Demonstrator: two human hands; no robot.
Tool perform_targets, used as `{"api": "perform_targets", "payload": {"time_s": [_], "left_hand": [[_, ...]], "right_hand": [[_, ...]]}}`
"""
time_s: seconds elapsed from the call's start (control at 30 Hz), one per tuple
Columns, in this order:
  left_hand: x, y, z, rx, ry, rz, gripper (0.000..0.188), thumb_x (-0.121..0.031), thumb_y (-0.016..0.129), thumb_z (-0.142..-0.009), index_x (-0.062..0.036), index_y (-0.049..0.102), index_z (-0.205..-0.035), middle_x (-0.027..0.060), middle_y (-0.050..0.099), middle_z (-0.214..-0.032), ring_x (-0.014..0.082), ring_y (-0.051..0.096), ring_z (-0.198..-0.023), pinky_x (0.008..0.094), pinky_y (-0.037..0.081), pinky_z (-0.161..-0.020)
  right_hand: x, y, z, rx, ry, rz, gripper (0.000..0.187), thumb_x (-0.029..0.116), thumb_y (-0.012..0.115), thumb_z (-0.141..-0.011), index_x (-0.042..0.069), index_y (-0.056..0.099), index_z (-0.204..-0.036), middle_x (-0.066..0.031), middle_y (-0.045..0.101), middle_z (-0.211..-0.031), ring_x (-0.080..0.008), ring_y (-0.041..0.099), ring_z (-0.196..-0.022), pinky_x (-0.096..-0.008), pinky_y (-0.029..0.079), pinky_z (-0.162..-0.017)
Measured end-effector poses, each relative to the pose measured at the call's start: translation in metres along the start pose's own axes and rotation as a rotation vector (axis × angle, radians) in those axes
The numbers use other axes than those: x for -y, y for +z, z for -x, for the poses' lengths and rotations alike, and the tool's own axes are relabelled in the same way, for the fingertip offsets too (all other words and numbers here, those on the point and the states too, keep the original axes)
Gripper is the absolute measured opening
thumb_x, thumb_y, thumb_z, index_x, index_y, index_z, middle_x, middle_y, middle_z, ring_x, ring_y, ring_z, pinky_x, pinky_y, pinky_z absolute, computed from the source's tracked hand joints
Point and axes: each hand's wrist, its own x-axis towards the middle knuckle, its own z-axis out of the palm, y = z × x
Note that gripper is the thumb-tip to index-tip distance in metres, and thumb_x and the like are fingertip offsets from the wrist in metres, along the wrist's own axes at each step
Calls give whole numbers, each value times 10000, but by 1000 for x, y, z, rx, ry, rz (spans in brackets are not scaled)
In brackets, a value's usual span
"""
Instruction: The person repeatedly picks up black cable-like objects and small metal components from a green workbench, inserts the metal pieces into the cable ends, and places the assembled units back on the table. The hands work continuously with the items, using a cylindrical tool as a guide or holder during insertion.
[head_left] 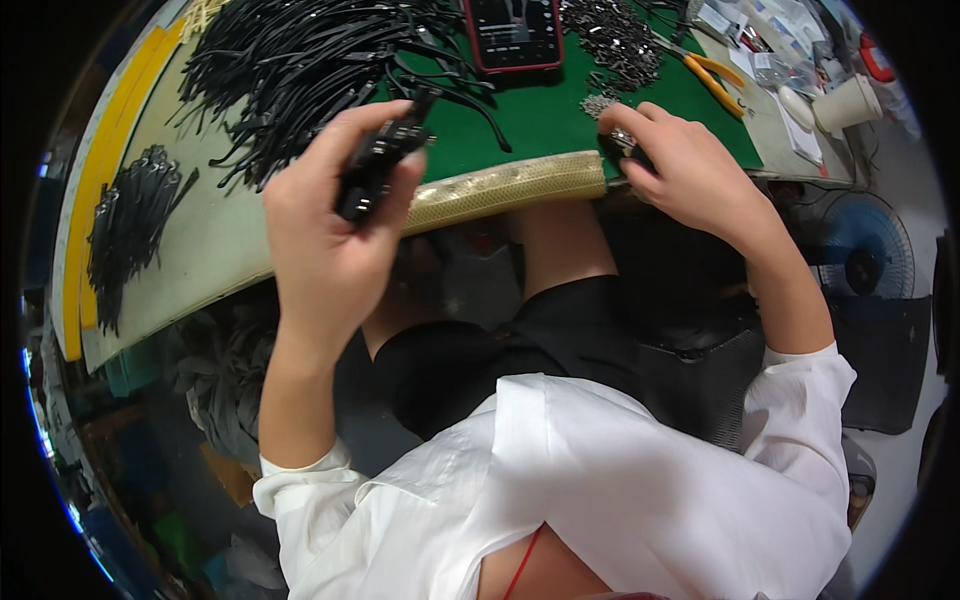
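My left hand [335, 205] is raised over the near edge of the table, fingers closed round a bundle of glossy black eyeglass temples [378, 165] with small metal glints. To the right, my right hand [690, 165] rests at the front of the green mat [540, 115]. Its fingers are curled round something small and dark, mostly hidden by the hand. Just beyond those fingertips lies a little heap of tiny silver parts [597, 104]. A large pile of long black eyeglass temples [290, 75] covers the mat's left side.
A gold-patterned roll [510, 190] lies along the table's front edge. Behind stand a red-cased phone [513, 35] and a heap of small dark metal parts [615, 45]. Orange-handled pliers [715, 85] and a white cup [848, 103] are at right. More black temples [135, 225] lie far left.
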Motion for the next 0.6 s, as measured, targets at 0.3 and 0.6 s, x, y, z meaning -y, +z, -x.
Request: {"api": "perform_targets", "payload": {"time_s": [0.3, 0.6], "left_hand": [[1, 25, 4, -99, 458, -258, 411, 84, 669, -687, 20, 659, -1092, 149, 682, -864, 276, 685, -715, 323, 533, -626], [-1, 23, 9, -48, 409, -279, 392, 111, 649, -726, 32, 663, -1110, 160, 714, -950, 285, 724, -793, 321, 560, -705]], "right_hand": [[82, -11, 13, 178, 5, -1560, 353, 179, 598, -968, 99, 518, -1303, -45, 539, -1000, -56, 524, -481, -178, 388, -396], [89, -6, 8, 192, 57, -1704, 341, 206, 581, -977, 73, 512, -1283, -51, 583, -925, -62, 536, -486, -181, 378, -394]]}}
